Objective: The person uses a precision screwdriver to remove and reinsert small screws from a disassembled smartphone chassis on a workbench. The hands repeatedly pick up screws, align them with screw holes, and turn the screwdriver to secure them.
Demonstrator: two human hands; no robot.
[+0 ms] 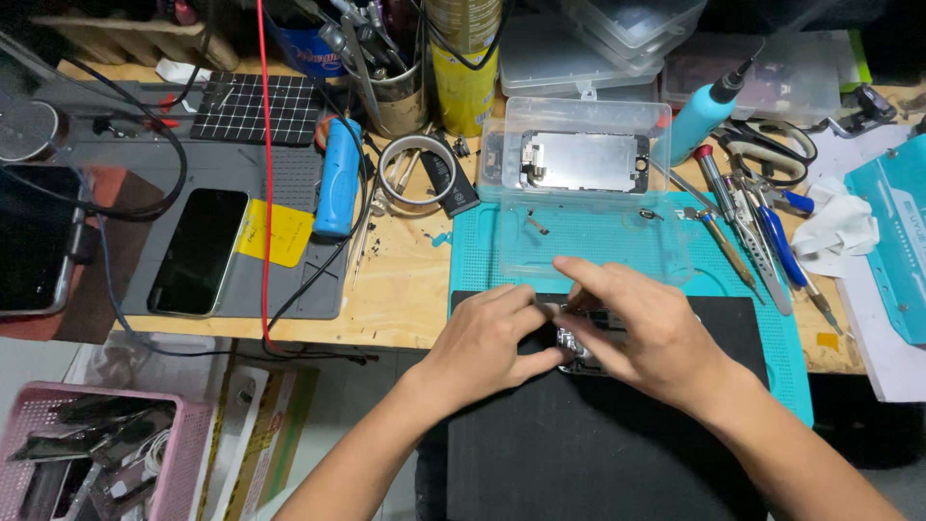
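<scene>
- Two bare hands meet over one small dismantled device (579, 349) lying on a black mat (617, 434) at the near edge of the wooden surface (405, 289).
- The left hand (487, 342) pinches the device's left side, thumb below and fingers above, its grip narrow and closed on the part.
- The right hand (641, 333) covers the device's right half; its fingertips (571, 301) press together at the top edge, and whether they hold a small tool cannot be made out.
- Most of the device is hidden beneath both hands; only a strip of metal and dark parts shows between them.
- One clear plastic box (579, 159) with a phone frame inside stands beyond the hands on a teal mat (482, 260).
- One dark phone (198, 251) lies face up on a grey mat (251, 183) toward the left edge, beside one blue cylindrical tool (338, 178) and one roll of tape (415, 174).
- Several screwdrivers and tweezers (752, 241) lie toward the right edge, near one pair of scissors (772, 145).
- One pink basket (96, 453), cut off at the bottom left corner, sits below the surface.
</scene>
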